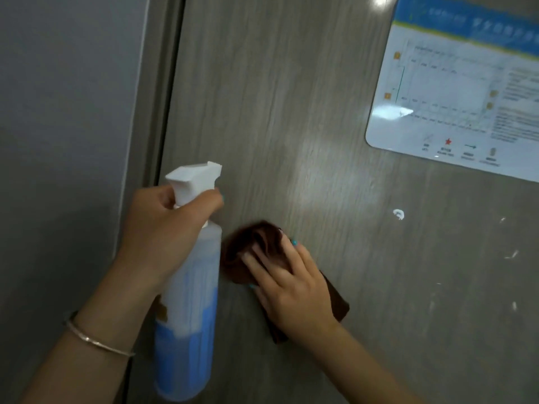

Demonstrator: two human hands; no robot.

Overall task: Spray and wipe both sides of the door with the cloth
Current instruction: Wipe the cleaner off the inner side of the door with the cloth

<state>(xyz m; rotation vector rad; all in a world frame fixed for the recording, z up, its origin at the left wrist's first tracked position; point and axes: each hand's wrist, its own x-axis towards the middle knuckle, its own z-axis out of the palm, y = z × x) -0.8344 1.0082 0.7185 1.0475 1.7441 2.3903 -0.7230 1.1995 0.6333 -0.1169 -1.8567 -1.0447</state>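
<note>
One face of the door (pixel 291 112) is showing, grey-brown woodgrain laminate with a dull sheen, and it is being worked low down; judged from this, the wiping is under way, white flecks (pixel 398 214) right of the cloth are awaiting it, and the far face is remaining to do. Left of the cloth, the left hand (pixel 163 228) is gripping the neck of a translucent plastic spray bottle (pixel 189 316), white trigger head up, blue label below. The right hand (pixel 288 284), fingers spread, is pressing the crumpled brown cloth (pixel 250 252) flat against the door, with a glossy laminated notice (pixel 455 91) hanging above right of the cloth.
</note>
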